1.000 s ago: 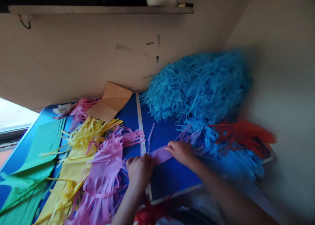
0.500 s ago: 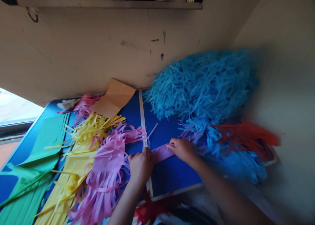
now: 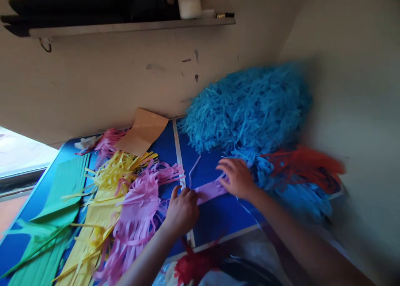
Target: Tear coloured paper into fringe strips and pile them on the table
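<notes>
A purple paper strip (image 3: 208, 191) with a fringed right end lies across the blue table (image 3: 218, 215). My left hand (image 3: 183, 210) is closed at the strip's left end, fingers bent and pressed down; the thumb is hidden. Over the fringed end, my right hand (image 3: 238, 178) has its fingers apart, and its lower fingertips are close to the purple fringe. Left of my left hand is a heap of cut purple fringe (image 3: 142, 209). A thin pale strand (image 3: 250, 213) hangs below my right hand.
Yellow paper fringe (image 3: 104, 211) and green paper sheets (image 3: 61, 190) lie at left. Brown paper (image 3: 143, 131) rests at the back. A large blue fringe pile (image 3: 250, 106) leans by the wall, with red strips (image 3: 308, 165) beside it. A shelf (image 3: 134, 27) juts out above.
My right hand has opened from a pinch on the purple strip and lifted slightly. My left hand stays by the strip's left end. The view has tilted up.
</notes>
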`<state>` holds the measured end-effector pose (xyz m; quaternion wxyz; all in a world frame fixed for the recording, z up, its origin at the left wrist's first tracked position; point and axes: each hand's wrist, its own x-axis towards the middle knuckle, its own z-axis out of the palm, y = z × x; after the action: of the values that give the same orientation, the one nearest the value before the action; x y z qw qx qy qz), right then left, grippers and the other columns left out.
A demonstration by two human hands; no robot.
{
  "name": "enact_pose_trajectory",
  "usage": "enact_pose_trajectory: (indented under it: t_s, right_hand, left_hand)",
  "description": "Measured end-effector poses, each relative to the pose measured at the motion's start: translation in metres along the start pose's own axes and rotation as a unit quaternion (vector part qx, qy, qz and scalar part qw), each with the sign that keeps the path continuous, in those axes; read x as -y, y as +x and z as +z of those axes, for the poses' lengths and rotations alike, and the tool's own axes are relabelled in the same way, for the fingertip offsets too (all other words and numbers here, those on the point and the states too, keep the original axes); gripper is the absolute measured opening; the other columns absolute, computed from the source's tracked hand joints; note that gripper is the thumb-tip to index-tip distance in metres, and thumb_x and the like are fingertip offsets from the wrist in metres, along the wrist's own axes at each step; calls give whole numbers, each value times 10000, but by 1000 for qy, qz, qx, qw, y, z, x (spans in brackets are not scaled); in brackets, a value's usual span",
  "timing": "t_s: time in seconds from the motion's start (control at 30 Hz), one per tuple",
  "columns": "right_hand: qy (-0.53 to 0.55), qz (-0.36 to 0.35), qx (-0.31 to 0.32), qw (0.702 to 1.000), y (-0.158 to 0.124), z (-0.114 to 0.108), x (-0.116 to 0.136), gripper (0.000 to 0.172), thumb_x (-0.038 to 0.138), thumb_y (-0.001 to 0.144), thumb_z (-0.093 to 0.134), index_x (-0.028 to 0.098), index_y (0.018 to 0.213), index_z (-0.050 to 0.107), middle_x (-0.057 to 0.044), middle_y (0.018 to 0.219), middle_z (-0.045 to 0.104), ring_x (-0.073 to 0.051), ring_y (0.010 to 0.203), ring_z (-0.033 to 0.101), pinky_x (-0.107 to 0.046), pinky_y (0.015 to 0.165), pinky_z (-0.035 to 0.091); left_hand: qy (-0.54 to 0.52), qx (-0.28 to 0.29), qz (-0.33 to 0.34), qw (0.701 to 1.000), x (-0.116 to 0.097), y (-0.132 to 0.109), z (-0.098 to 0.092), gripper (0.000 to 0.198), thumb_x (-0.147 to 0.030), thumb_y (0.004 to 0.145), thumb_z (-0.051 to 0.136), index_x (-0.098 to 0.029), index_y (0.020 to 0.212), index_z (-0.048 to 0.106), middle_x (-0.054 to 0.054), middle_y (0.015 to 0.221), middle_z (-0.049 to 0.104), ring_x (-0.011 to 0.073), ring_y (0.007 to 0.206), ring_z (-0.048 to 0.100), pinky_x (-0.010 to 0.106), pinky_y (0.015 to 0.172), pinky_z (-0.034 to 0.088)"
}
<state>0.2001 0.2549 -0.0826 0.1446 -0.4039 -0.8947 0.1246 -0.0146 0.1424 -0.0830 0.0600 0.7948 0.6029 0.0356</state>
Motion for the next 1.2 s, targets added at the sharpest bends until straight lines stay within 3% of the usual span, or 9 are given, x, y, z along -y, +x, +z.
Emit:
enact_pose_trajectory:
  t_s: [0.07,0.13,0.23,0.5,0.73,0.9,1.2]
  right_hand:
    - [10,-165,39,985,-11,5,6,342,167,823,600,211,1161,630,-106,1229,636,-266,1146,538,-475,1074,247]
    - [8,-221,79,972,-17,18,10,309,136,837,558,186,1129,643,-105,1099,690,-246,1048,578,-474,1053,258]
    - [18,-189,72,979,-16,36,6,240,129,868,519,187,1030,687,-84,934,726,-222,924,609,-446,994,296]
    - [54,-176,29,982,-14,44,-5,203,183,944,517,213,945,717,-49,941,730,-196,921,596,-416,946,282]
    - [62,-48,48,996,-5,46,-12,135,330,903,655,258,837,748,5,937,709,-172,937,562,-332,813,310]
    - [30,2,44,999,6,48,-6,251,331,897,616,192,710,710,-32,847,691,-191,888,550,-330,772,313]
    - [6,30,60,998,14,50,-4,220,352,813,662,209,649,694,-24,823,694,-203,859,555,-331,752,314]
  left_hand:
    - [0,-19,-11,1000,-5,-3,0,202,-260,811,620,-189,986,691,95,1004,704,303,1076,567,549,1070,268]
    - [4,-40,-19,999,-8,-6,2,238,-296,810,632,-194,1018,687,91,1029,708,313,1122,552,560,1108,224]
    - [25,-57,-37,997,-10,-7,9,161,-217,855,565,-206,947,696,65,956,717,282,1096,580,549,1132,191]
    - [16,-96,-45,994,1,-23,20,282,-100,907,497,-276,927,717,5,908,743,236,1036,625,505,1077,253]
    - [-60,-96,-79,990,18,-23,15,285,-263,950,479,-240,850,744,40,889,748,225,913,626,417,927,364]
    - [-60,-76,-134,986,22,-12,22,353,-331,955,470,-212,747,728,41,821,751,225,871,634,384,819,364]
    - [-29,-18,-166,985,23,1,18,262,-334,892,573,-264,697,732,-11,758,750,230,854,652,365,751,331]
